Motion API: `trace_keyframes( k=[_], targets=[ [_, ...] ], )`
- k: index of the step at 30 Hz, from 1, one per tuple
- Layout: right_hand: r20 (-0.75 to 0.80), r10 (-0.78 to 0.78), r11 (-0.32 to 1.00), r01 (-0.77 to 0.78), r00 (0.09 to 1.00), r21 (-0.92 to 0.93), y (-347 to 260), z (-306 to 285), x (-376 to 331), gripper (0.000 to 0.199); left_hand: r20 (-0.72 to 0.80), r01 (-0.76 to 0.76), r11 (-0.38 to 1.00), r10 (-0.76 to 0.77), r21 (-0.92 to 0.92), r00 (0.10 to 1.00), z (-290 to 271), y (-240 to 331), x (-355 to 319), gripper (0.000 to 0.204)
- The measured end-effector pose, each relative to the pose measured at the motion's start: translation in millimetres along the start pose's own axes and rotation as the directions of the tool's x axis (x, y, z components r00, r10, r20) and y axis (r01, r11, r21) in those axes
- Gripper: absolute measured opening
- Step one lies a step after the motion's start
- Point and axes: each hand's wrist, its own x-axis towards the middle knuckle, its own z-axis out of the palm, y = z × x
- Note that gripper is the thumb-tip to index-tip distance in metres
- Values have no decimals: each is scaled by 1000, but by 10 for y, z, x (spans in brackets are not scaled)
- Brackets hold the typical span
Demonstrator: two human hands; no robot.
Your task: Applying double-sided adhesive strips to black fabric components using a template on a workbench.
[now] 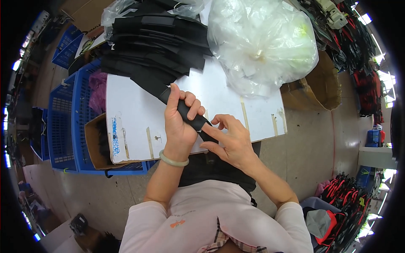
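Observation:
A long black fabric strip (152,87) runs slantwise from the pile toward my body. My left hand (179,123) is closed around it, the fingers wrapped over it and the thumb pointing up along its side. At the strip's near end, my right hand (233,142) has thumb and index finger on either side of the material. The index fingertip lies against the strip's folded edge; whether it goes inside a fold I cannot tell. Beyond my hands, a pile of similar black strips (147,44) lies in overlapping rows on the white tabletop (223,99).
A large clear plastic bag (261,42) covers the table's far right. Blue crates (63,122) and a small cardboard box (95,143) stand along the left side. An open cardboard carton (325,86) is beyond the right edge. Red and black goods (337,206) are heaped at lower right.

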Motion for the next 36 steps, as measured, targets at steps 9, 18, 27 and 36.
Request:
trace_keyframes(
  k=[9,18,27,36],
  targets=[
    [86,33,997,-27,996,-71,-125,-2,-35,48,194,127,989,-110,-76,975,-177,122,127,36],
    [114,481,656,-443,869,611,-57,-94,22,28,465,-170,974,83,148,882,-24,-23,-63,34],
    [153,513,312,-350,844,884,130,-52,-170,20,804,-700,525,51,484,593,-44,-16,-318,27],
    [83,547,691,-506,833,516,203,-313,-232,16,511,-452,506,25,735,859,-38,-107,-332,38]
  ],
)
